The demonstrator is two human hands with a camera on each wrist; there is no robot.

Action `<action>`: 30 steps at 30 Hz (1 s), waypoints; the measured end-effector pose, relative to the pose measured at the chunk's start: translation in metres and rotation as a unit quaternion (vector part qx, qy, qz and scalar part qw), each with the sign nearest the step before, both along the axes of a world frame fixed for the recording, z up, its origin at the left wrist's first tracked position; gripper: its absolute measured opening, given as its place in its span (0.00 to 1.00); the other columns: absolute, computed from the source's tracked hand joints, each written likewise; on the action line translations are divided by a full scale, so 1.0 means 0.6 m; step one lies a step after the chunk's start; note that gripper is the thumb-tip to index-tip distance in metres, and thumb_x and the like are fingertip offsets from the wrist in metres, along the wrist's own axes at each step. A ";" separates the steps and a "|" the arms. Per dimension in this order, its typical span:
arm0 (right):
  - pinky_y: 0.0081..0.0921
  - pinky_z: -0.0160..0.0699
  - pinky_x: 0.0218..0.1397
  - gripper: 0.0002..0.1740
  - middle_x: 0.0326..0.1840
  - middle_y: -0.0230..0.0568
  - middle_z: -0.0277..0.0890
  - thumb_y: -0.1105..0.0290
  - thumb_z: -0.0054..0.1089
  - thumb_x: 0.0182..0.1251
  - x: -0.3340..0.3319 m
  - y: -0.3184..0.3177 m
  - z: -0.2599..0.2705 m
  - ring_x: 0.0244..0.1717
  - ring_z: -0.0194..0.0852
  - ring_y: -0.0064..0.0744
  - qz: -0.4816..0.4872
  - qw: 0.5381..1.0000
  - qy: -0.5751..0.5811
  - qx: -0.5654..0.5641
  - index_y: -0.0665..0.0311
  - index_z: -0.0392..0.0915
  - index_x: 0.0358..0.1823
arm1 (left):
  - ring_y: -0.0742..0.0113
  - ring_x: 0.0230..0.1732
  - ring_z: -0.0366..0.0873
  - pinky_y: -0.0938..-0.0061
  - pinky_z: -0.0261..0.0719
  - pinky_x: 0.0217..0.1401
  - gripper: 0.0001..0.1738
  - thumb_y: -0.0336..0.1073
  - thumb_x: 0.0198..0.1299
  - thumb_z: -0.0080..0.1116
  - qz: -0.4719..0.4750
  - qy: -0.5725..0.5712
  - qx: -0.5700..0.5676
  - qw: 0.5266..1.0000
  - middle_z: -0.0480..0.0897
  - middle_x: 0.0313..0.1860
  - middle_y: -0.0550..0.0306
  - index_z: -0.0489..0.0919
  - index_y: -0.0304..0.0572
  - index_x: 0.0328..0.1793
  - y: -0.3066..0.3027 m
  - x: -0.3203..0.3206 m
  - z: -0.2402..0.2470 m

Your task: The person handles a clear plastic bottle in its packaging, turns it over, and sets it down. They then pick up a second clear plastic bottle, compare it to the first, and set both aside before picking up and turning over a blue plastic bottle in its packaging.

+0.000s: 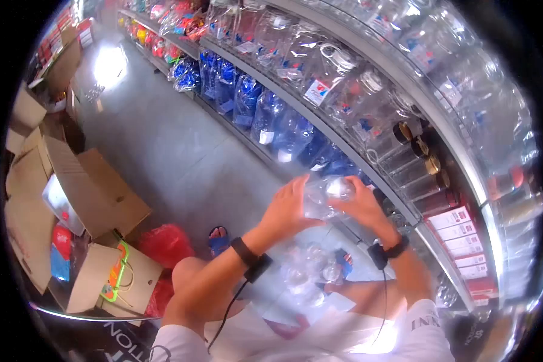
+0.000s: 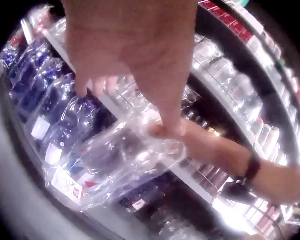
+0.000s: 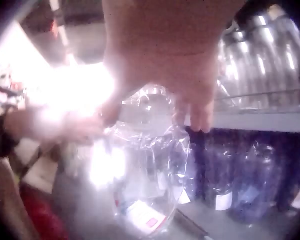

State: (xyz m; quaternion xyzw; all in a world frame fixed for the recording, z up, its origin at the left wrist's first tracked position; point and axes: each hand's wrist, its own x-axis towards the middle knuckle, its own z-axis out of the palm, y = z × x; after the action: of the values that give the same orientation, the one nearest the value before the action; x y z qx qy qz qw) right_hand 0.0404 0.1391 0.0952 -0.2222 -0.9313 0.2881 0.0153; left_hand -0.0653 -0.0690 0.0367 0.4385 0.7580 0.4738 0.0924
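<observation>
A clear jar [image 1: 321, 198] in a crinkly plastic wrap is held up in front of the person, between both hands. My left hand [image 1: 288, 204] grips its left side, thumb and fingers spread around it. My right hand [image 1: 363, 205] holds the jar from the right; in the right wrist view its thumb and fingers go around the narrower neck at the top. A white printed label [image 3: 146, 217] shows low on the jar. In the left wrist view the wrapped jar [image 2: 125, 152] tilts, and the right hand's fingers meet it near the upper end.
Shelves to the right carry wrapped clear jars [image 1: 308, 51], blue wrapped bottles [image 1: 271, 120], gold-lidded jars [image 1: 425, 157] and white boxes [image 1: 455, 226]. More clear wrapped items [image 1: 308, 271] stand on the floor by the feet. Cardboard boxes [image 1: 96, 187] and a red bag [image 1: 166, 244] lie left.
</observation>
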 end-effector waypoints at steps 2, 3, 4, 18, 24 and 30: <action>0.31 0.76 0.56 0.38 0.51 0.45 0.81 0.52 0.79 0.53 0.033 0.012 0.025 0.52 0.80 0.33 -0.029 0.992 -0.005 -0.122 0.68 0.74 0.58 | 0.41 0.72 0.67 0.56 0.65 0.74 0.60 0.52 0.44 0.79 -0.070 -0.019 -0.034 0.997 0.70 0.71 0.37 0.57 0.34 0.78 0.008 0.000 -0.021; 0.30 0.76 0.56 0.35 0.50 0.43 0.81 0.54 0.78 0.55 0.049 0.017 0.024 0.51 0.79 0.30 -0.038 0.982 0.023 -0.184 0.69 0.75 0.57 | 0.41 0.71 0.68 0.57 0.65 0.74 0.61 0.53 0.43 0.79 -0.099 -0.048 -0.021 0.994 0.70 0.71 0.36 0.57 0.32 0.78 0.010 0.006 -0.018; 0.28 0.76 0.55 0.33 0.49 0.40 0.81 0.56 0.78 0.56 0.066 0.020 0.019 0.51 0.78 0.28 -0.046 0.967 0.049 -0.245 0.69 0.76 0.56 | 0.40 0.71 0.68 0.58 0.65 0.74 0.61 0.54 0.42 0.79 -0.127 -0.078 -0.007 0.989 0.70 0.70 0.35 0.58 0.31 0.77 0.014 0.018 -0.015; 0.40 0.68 0.70 0.51 0.75 0.50 0.59 0.43 0.62 0.68 0.184 -0.003 -0.113 0.71 0.64 0.40 -0.046 0.827 0.133 -0.544 0.64 0.46 0.81 | 0.65 0.58 0.77 0.69 0.78 0.60 0.39 0.40 0.68 0.63 -0.047 -0.591 0.095 0.799 0.72 0.66 0.50 0.55 0.44 0.79 0.065 0.066 -0.004; 0.34 0.57 0.76 0.48 0.79 0.45 0.52 0.58 0.63 0.71 0.201 -0.019 -0.123 0.78 0.51 0.35 0.003 0.800 0.124 -0.588 0.66 0.43 0.81 | 0.64 0.67 0.70 0.65 0.72 0.68 0.38 0.41 0.69 0.61 -0.073 -0.613 0.120 0.777 0.69 0.68 0.51 0.55 0.45 0.79 0.086 0.082 -0.007; 0.35 0.56 0.76 0.49 0.76 0.44 0.56 0.72 0.71 0.64 0.193 -0.032 -0.103 0.77 0.50 0.34 -0.026 0.812 0.152 -0.562 0.67 0.46 0.79 | 0.64 0.72 0.64 0.66 0.64 0.73 0.41 0.41 0.72 0.55 -0.142 -0.498 0.107 0.849 0.64 0.73 0.52 0.47 0.39 0.82 0.103 0.096 -0.032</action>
State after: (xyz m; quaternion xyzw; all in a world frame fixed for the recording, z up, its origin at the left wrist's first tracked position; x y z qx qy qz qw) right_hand 0.1560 0.1199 0.0335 -0.1702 -0.5864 0.7911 0.0362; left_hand -0.0077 -0.0073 0.0175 0.2537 0.4848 0.6883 0.4764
